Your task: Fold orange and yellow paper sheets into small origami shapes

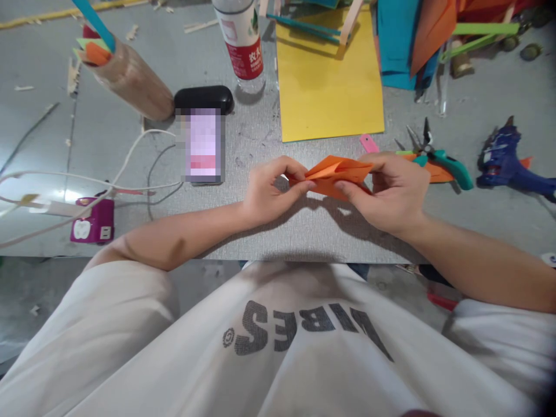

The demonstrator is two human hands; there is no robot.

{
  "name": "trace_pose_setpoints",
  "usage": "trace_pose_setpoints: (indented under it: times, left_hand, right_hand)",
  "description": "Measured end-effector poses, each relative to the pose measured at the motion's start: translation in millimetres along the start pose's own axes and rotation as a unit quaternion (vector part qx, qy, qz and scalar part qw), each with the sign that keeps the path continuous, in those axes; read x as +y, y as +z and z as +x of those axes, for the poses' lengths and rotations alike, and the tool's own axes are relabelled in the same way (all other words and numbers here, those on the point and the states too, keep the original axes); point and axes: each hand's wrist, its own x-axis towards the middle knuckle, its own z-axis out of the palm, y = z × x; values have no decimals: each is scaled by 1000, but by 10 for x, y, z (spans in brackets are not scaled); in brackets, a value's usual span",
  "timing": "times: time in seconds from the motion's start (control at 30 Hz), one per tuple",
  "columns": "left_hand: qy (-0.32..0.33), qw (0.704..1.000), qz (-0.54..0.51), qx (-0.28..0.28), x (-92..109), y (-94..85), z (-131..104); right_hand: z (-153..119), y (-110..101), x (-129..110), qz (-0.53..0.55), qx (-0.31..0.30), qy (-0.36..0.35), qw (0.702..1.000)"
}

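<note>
Between my two hands is a piece of folded orange paper (336, 174), raised a little above the grey table, with layered creases along its top. My left hand (275, 188) pinches its left tip between thumb and fingers. On the other side, my right hand (388, 188) grips the right end, its thumb pressed on the near face and its fingers behind. Just beyond my right hand lie teal-handled pliers (452, 167), with more orange paper (438, 174) beneath them. A small pink piece (368, 143) sits behind the folded paper.
Yellow paper sheets (332, 92) lie ahead, beside a water bottle (241, 49). To the left are a phone (203, 145), a black case (204, 98), a brown holder (134, 81), white cables (143, 185) and a purple box (92, 220). A blue glue gun (506, 153) rests at right.
</note>
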Motion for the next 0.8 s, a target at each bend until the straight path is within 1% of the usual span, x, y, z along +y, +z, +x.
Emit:
trace_pose_setpoints:
  times: [0.1, 0.2, 0.27, 0.37, 0.47, 0.57, 0.7, 0.8]
  left_hand:
    - [-72, 997, -15, 22, 35, 12, -6]
    - [-99, 994, -38, 39, 45, 26, -8]
    - [-97, 993, -53, 37, 42, 29, -2]
    - [-94, 992, -81, 26, 43, 24, 16]
    - [-107, 990, -97, -10, 72, 17, 23]
    - [-116, 989, -85, -41, 119, 11, 11]
    - [-124, 989, -68, -33, 161, -2, 9]
    - [-99, 993, -53, -40, 182, -8, 27]
  right_hand:
    - [14, -4, 27, 12, 4, 26, 1000]
    - [29, -17, 62, 21, -9, 62, 998]
    - [33, -24, 60, 23, -15, 75, 997]
    - [34, -23, -2, 17, -30, 76, 997]
    - [42, -16, -102, 16, -60, 58, 996]
    - [54, -18, -172, 28, -83, 45, 995]
    - [66, -23, -185, 28, -96, 70, 992]
    - [73, -1, -193, 40, -88, 64, 993]
